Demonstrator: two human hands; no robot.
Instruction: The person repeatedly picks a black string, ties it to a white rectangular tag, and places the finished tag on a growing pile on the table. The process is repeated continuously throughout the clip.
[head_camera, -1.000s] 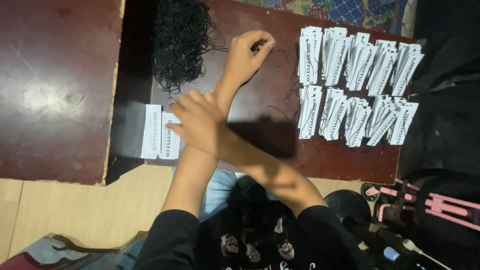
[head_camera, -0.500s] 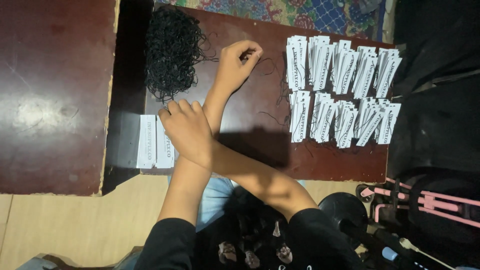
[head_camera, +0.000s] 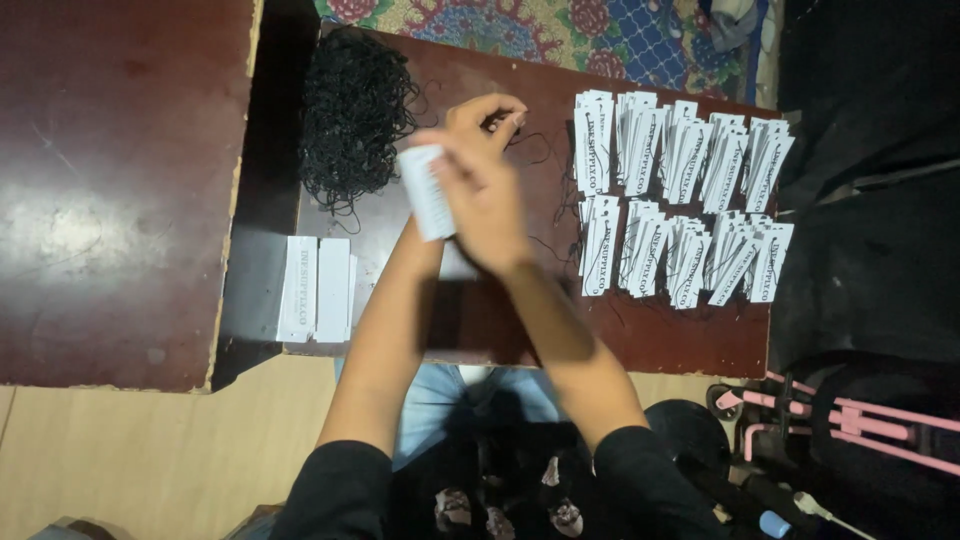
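— What have you got in your hands?

— My right hand (head_camera: 485, 205) is closed on a small white paper tag (head_camera: 426, 192), held upright over the dark brown table (head_camera: 480, 320). My left hand (head_camera: 490, 112) sits just behind it, fingertips pinched together on a thin black string (head_camera: 535, 150). The hands overlap, so I cannot tell whether the string already passes through the tag.

— Where is that, measured from the table?

— Above its middle, a little toward the far edge.

— What lies around?

— On the table's far left corner, a tangled heap of black strings (head_camera: 355, 115), near my left hand. On the table's near left edge, a short stack of plain white tags (head_camera: 318, 288), lying flat and well apart from my hands. On the table's right half, two rows of finished tags (head_camera: 680, 200), white with dark print, leaning in overlapping bundles, black strings trailing from them.

— Anything in the way?

— My own forearms cross the table's middle and hide it. Beside the table's right end stands a black bag with pink straps (head_camera: 850, 420); past its far edge, a patterned rug (head_camera: 560, 35). To its left, a second reddish tabletop (head_camera: 110, 180).
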